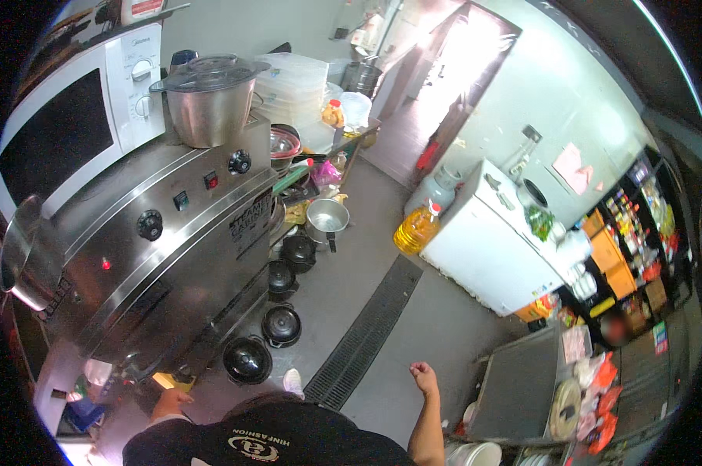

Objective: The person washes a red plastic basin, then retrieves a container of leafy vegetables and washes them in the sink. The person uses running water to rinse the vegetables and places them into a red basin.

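At the lower left, my left hand (pixel 175 401) is beside a yellow object (pixel 174 381) near the foot of a stainless steel steamer cabinet (pixel 211 256). Whether the fingers grip that object is unclear. Out to the right, my right hand (pixel 424 377) hangs over the grey floor with its fingers curled and nothing visible in it. Between the hands, a black lidded pot (pixel 247 360) stands on the floor, with another black pot (pixel 281 325) just beyond it. Farther along are more black pots (pixel 298 253) and a metal saucepan (pixel 327 220) with a black handle.
A floor drain grate (pixel 365 332) runs ahead of me. A white chest freezer (pixel 490 244) stands right, with a yellow oil jug (pixel 417 228) and gas cylinder (pixel 435 189) beside it. A microwave (pixel 77 116) and steel pot (pixel 211 108) top the cabinet. A grey-topped table (pixel 511 384) is lower right.
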The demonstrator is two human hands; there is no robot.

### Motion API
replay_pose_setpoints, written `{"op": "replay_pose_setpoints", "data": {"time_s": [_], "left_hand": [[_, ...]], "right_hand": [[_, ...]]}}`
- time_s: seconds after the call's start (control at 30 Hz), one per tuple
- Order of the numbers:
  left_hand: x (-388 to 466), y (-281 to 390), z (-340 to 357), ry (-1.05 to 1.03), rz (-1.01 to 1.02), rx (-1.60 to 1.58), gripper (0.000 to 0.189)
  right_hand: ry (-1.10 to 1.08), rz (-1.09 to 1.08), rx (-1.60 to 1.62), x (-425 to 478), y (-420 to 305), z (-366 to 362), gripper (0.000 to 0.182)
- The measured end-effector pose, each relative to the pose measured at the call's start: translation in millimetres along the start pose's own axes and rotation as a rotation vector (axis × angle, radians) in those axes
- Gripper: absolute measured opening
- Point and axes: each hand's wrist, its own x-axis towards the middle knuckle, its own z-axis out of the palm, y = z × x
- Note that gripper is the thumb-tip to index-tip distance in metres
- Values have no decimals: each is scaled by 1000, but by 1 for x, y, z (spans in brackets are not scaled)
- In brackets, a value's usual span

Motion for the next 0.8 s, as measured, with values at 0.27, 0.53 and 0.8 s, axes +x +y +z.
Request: {"op": "replay_pose_setpoints", "data": {"time_s": [0.27, 0.53, 0.8], "left_hand": [[-56, 49, -39, 133, 110, -18, 45], [-46, 103, 27, 277, -8, -228, 45], [-60, 227, 91, 429, 9, -268, 44]], "right_hand": [[-197, 110, -716, 123, -64, 6, 23], [-84, -148, -355, 364, -73, 56, 20], [-238, -820, -92, 573, -312, 107, 21]]}}
